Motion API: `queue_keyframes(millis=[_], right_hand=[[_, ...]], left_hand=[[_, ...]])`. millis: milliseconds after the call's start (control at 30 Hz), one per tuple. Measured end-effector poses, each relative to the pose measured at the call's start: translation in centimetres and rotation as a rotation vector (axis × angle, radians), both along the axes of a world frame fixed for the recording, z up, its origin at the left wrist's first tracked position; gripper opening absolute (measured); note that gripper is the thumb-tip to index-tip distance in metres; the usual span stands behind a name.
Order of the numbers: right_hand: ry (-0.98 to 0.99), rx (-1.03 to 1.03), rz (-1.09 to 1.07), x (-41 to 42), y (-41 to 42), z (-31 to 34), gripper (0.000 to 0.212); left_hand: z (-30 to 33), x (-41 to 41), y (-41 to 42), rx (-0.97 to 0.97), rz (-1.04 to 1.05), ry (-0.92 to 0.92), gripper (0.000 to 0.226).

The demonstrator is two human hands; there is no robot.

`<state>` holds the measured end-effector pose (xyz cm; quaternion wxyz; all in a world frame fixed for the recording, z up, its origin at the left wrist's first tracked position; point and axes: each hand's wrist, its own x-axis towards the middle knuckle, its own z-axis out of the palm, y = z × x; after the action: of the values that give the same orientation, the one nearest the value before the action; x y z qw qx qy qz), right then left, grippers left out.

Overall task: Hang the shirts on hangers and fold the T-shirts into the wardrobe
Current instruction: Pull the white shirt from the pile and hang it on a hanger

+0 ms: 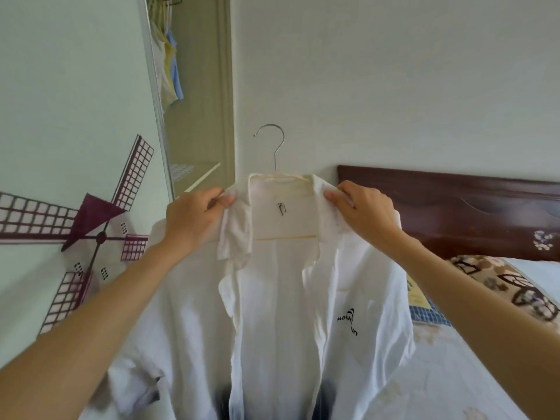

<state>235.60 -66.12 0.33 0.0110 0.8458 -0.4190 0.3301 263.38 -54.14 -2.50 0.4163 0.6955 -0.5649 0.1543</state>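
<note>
A white collared shirt (pixel 281 304) with black lettering on its chest hangs open in front of me on a pale hanger (pixel 286 178) with a metal hook. My left hand (pixel 194 218) grips the shirt's left shoulder by the collar. On the other side, my right hand (pixel 365 207) grips the right shoulder at the collar. Both hands hold the shirt up at chest height. The wardrobe (pixel 194 95) stands open at the upper left, with several shirts (pixel 169 62) hanging on its rail.
A sliding wardrobe door with a windmill picture (pixel 91 231) fills the left. A bed with a dark wooden headboard (pixel 454 207) and a patterned pillow (pixel 515 286) lies on the right. Yellow and blue checked clothes (pixel 424 307) lie on the bed behind the shirt.
</note>
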Motion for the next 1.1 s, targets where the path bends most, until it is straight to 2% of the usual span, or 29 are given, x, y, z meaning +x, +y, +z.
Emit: queue_keyframes(millis=[267, 367, 533, 800, 1100], right_hand=[[-0.047, 0.021, 0.060, 5.5, -17.2, 0.5, 0.047], [-0.072, 0.035, 0.078, 7.3, -22.9, 1.1, 0.046], [-0.083, 0.061, 0.132, 10.6, -29.9, 0.6, 0.039], [-0.102, 0.044, 0.147, 16.4, -41.0, -0.6, 0.039], [-0.097, -0.041, 0.199, 28.4, -52.6, 3.9, 0.041]], left_hand=[[2.3, 4.9, -15.6, 0.031, 0.054, -0.042, 0.056], [3.3, 6.2, -20.4, 0.025, 0.080, -0.061, 0.053], [3.8, 8.9, -26.3, 0.059, 0.135, -0.078, 0.047], [3.4, 14.2, -36.5, 0.071, 0.146, -0.089, 0.049], [7.2, 24.8, -46.0, -0.015, 0.205, -0.039, 0.057]])
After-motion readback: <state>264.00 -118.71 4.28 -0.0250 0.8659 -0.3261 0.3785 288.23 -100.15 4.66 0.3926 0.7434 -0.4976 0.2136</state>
